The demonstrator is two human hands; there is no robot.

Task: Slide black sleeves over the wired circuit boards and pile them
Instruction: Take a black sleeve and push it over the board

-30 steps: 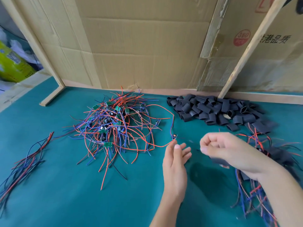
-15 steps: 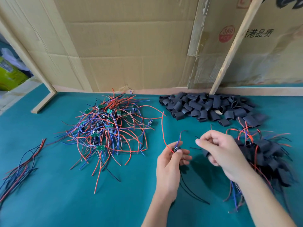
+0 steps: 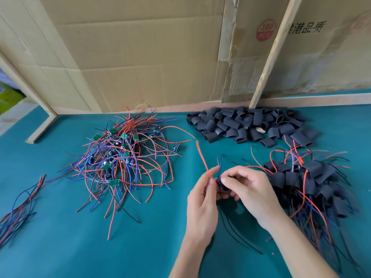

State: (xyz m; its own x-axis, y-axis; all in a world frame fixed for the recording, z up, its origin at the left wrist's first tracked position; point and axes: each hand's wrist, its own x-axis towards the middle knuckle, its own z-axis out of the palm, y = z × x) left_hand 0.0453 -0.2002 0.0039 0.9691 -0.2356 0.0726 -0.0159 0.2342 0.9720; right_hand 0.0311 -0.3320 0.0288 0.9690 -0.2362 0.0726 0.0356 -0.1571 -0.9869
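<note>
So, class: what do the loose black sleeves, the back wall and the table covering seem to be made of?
Black sleeves: probably matte, flexible plastic tubing; several lie squashed flat, others gape open.
Back wall: brown corrugated cardboard, with creases and flap folds.
Table covering: teal, dull, no shine; possibly felt or a soft mat.

Left hand (image 3: 202,194) raised, palm turned inward, thumb and fingers curled in a pinch. Right hand (image 3: 248,186) meeting it fingertip to fingertip (knuckles up, fingers bent), forearms reaching in from the lower edge, converging above the desk.
</note>
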